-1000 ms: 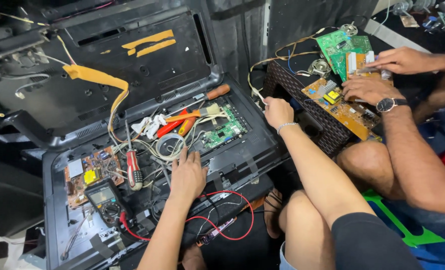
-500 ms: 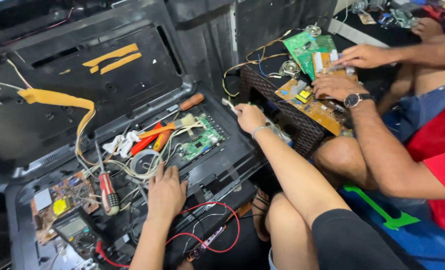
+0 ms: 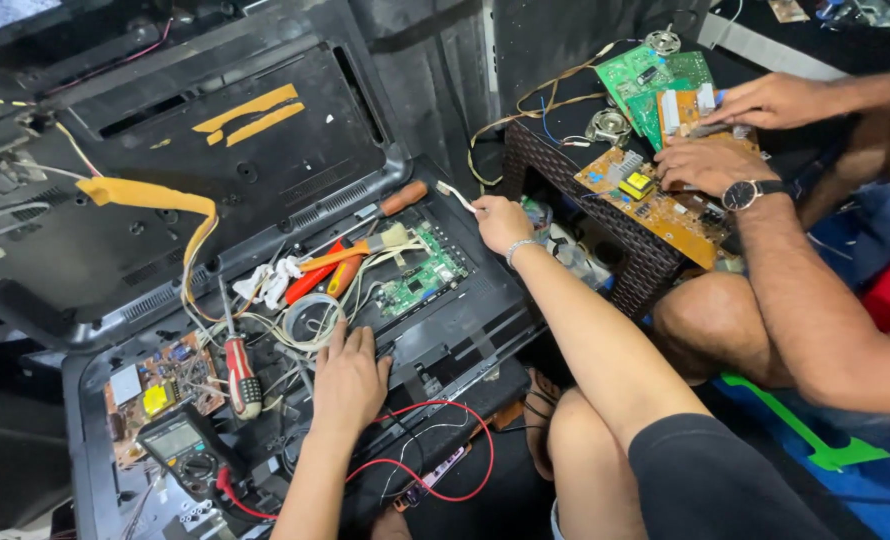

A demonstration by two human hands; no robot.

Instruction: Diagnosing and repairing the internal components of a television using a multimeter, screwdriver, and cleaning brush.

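The left hand (image 3: 348,378) lies palm down and flat, fingers spread slightly, on the dark inside of an opened black television chassis (image 3: 485,310). It grips nothing; its fingertips touch a coil of white wire (image 3: 310,318) just ahead of them. The right hand (image 3: 502,222) is closed in a loose pinch around 1 end of a thin white cable end (image 3: 455,194). That piece is short and slender, its long axis running diagonally away from the fingers, up and to the left of the pinch, with the free tip pointing toward the wooden handle of a long screwdriver (image 3: 403,198).

Just below and left of the right hand's pinch sits a green circuit board (image 3: 423,278) set in the chassis. Left of that board, between the 2 hands, lie 2 orange-handled tools (image 3: 337,266) among white wires. Left of the flat left hand, a red-handled screwdriver (image 3: 241,372) lies with its shaft pointing up away from the person, and beyond it an orange-brown circuit board (image 3: 160,375). Below and left of that hand sits a multimeter (image 3: 187,446), and red leads (image 3: 435,455) loop just to the right of the wrist.

Well to the right of the pinching hand, another person's 2 hands (image 3: 705,165) rest on circuit boards (image 3: 655,200) atop a dark woven stool (image 3: 625,250).
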